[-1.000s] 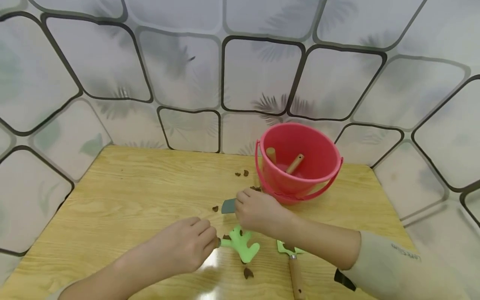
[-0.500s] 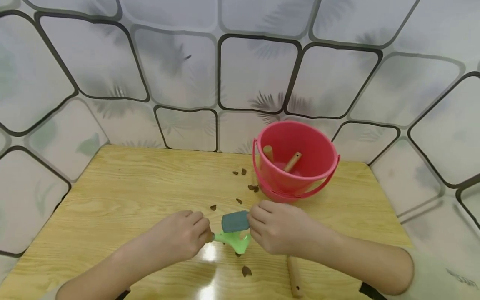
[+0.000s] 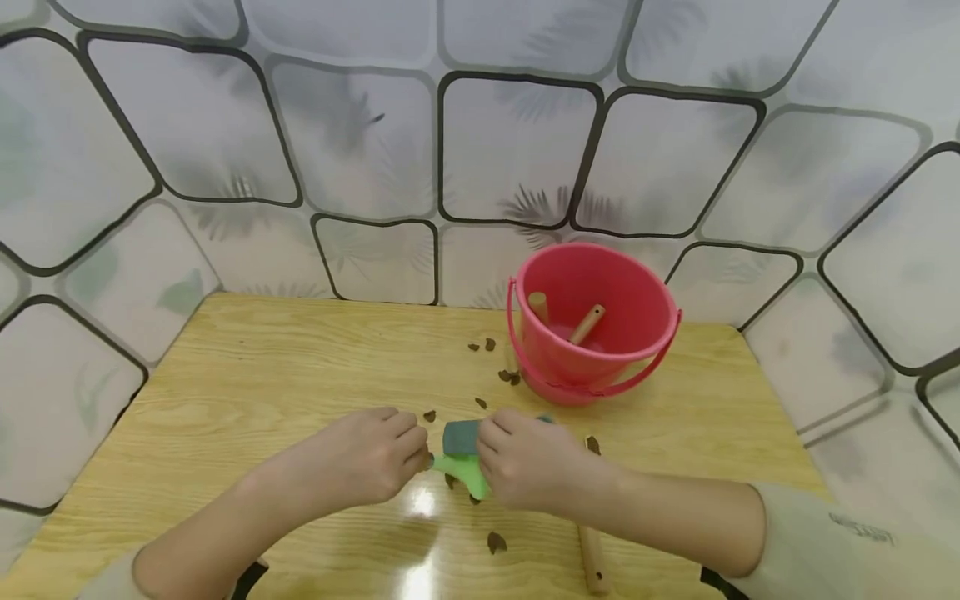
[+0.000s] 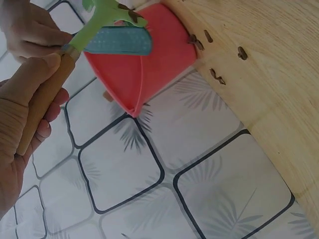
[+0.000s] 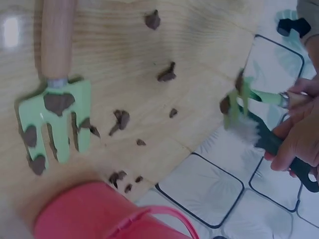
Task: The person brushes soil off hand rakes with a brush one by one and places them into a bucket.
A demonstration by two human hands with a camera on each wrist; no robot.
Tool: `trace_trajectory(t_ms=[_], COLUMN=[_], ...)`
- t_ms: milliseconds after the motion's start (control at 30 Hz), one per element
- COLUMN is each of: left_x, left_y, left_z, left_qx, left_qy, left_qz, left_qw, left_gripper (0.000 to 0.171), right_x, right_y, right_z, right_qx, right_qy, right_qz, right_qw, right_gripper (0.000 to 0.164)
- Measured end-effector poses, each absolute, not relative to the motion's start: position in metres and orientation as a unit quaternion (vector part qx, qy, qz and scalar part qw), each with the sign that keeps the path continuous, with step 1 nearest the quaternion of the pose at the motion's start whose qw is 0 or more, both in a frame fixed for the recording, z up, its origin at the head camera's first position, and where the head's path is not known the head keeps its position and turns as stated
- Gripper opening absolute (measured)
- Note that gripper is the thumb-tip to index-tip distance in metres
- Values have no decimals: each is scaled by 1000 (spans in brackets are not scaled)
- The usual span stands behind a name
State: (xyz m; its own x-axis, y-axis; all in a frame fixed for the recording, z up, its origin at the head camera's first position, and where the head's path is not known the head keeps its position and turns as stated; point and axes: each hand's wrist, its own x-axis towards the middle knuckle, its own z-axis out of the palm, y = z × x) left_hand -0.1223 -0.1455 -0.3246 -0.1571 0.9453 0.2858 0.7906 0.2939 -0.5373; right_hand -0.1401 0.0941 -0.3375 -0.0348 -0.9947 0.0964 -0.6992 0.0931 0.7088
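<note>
My left hand (image 3: 371, 458) grips the wooden handle of a small green hand rake (image 4: 97, 25), its head pointing right. Brown clumps cling to its prongs in the right wrist view. My right hand (image 3: 528, 462) holds a scrubbing brush (image 5: 269, 139) by its dark teal handle. The white bristles (image 5: 244, 132) are blurred and lie right at the rake's prongs. From the head view, the brush back overlaps the rake head and hides part of it. Both tools are held over the table, close together.
A pink bucket (image 3: 555, 367) with two wooden handles (image 3: 587, 325) inside stands behind my right hand. A green garden fork (image 5: 55, 112), smeared with brown clumps, lies on the wooden table (image 3: 300, 358). Several brown crumbs (image 3: 497, 542) are scattered about. A patterned wall (image 3: 517, 150) borders the table's back.
The brush has come from near the bucket toward me, onto the rake, then slightly left. My left hand has shifted a little up with the rake, whose prongs are now largely covered.
</note>
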Motion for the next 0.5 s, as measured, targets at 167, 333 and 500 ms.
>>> trace_trajectory(t_ms=[167, 333, 500], left_x=[-122, -120, -117], left_y=[-134, -130, -132], left_z=[-319, -316, -315], left_qx=[-591, -591, -591], left_qy=[-729, -722, -720], left_qz=[122, 136, 141], left_qw=[322, 333, 336], left_gripper=[14, 12, 20], right_x=[-139, -142, -152], right_y=[92, 88, 84], right_z=[-348, -348, -350], right_qx=[622, 620, 633], right_qy=[-677, -674, -664], right_qz=[-249, -278, -297], right_qw=[304, 290, 264], right_gripper=[25, 25, 31])
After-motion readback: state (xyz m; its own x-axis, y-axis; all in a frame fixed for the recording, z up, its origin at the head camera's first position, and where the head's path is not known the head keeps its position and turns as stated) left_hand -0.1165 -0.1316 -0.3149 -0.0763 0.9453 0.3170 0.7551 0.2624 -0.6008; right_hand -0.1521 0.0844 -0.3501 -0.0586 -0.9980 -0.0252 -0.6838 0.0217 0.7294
